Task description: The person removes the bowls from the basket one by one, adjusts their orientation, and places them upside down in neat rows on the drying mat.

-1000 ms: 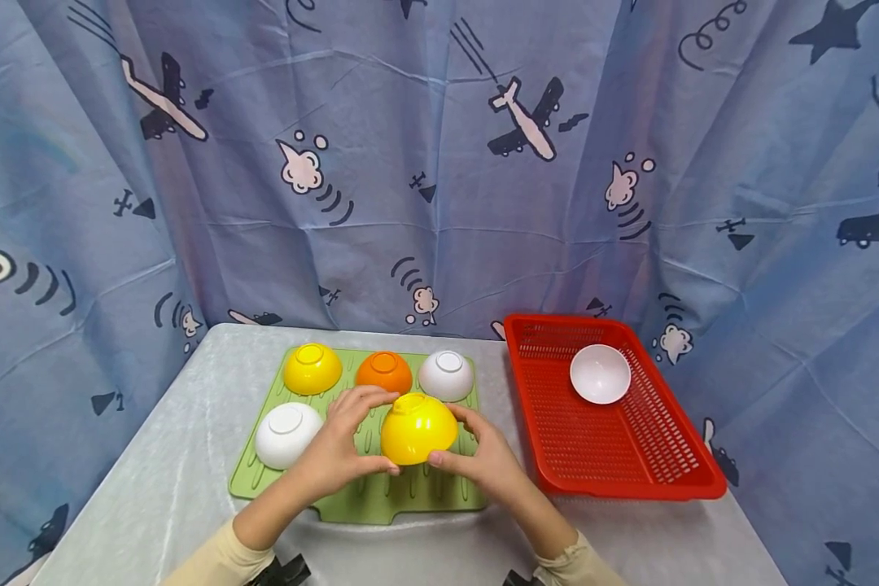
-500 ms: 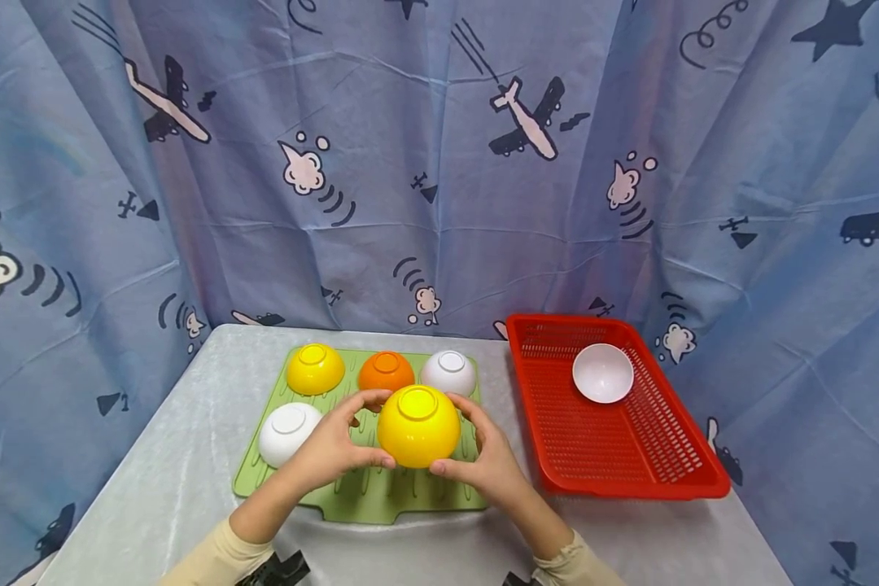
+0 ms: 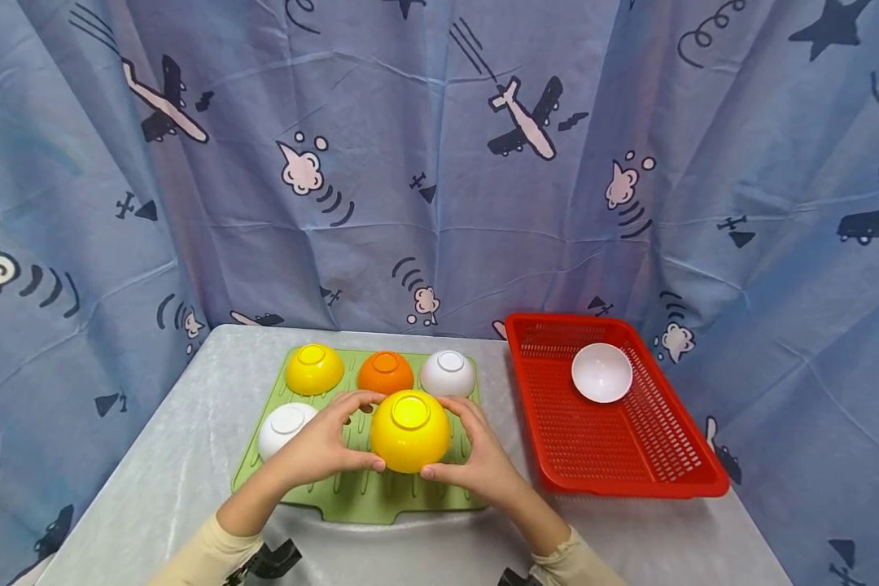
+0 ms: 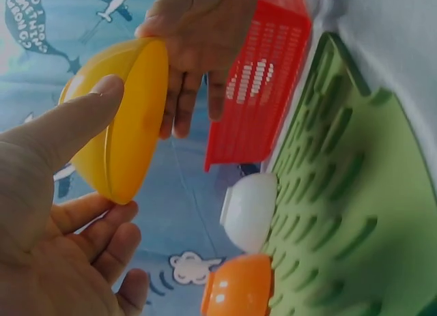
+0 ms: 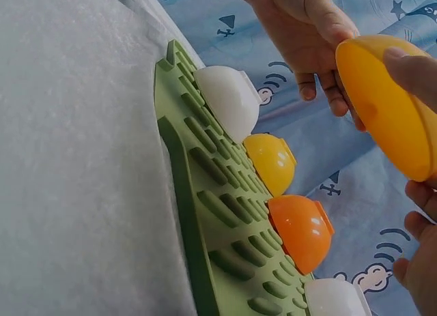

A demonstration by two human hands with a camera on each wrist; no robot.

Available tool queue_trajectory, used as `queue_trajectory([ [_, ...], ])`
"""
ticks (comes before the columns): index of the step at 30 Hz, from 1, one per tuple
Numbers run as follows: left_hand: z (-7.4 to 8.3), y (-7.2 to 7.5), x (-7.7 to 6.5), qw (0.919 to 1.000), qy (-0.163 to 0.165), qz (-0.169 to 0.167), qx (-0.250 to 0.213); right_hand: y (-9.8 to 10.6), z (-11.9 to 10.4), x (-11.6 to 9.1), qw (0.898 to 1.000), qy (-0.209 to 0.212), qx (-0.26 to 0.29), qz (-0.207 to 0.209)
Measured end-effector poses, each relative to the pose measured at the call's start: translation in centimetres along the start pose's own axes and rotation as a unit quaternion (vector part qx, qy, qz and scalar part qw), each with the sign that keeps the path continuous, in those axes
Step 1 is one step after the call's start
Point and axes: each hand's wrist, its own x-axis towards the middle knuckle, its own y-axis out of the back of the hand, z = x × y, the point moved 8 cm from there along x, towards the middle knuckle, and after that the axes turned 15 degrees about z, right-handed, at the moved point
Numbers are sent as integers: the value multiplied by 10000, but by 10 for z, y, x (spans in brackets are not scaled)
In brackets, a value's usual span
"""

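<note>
Both hands hold a yellow bowl point(image 3: 411, 443) upside down in the air above the green drying mat point(image 3: 359, 509). My left hand point(image 3: 321, 448) grips its left side, thumb low and fingers behind. On the opposite side my right hand point(image 3: 483, 456) pinches the bowl the same way. The left wrist view shows the yellow bowl point(image 4: 130, 125) apart from the mat point(image 4: 382, 193). Upturned on the mat stand another yellow bowl point(image 3: 314, 370), an orange bowl point(image 3: 385, 373), a white bowl point(image 3: 448, 374) at the back, and a white bowl point(image 3: 282, 430) near the left hand.
A red perforated basket point(image 3: 557, 488) stands to the right of the mat, with a white bowl point(image 3: 601, 373) lying in it, its hollow side facing up. A white cloth point(image 3: 161, 456) covers the table. Behind hangs a blue patterned curtain point(image 3: 366, 203).
The yellow bowl has been turned from a slight tilt so its base faces more toward the head camera. Lately both hands have shifted slightly left with it.
</note>
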Motion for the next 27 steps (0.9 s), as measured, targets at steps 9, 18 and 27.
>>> queue_trajectory([
  [9, -19, 16, 13, 9991, 28, -203, 383, -16, 4, 16, 9990, -269, -345, 0],
  [18, -43, 25, 31, 9961, -314, -352, 747, -42, 20, 36, 9977, -150, -658, -77],
  [27, -64, 26, 43, 9928, -375, -568, 988, -65, 43, 43, 9953, -178, -911, -286],
])
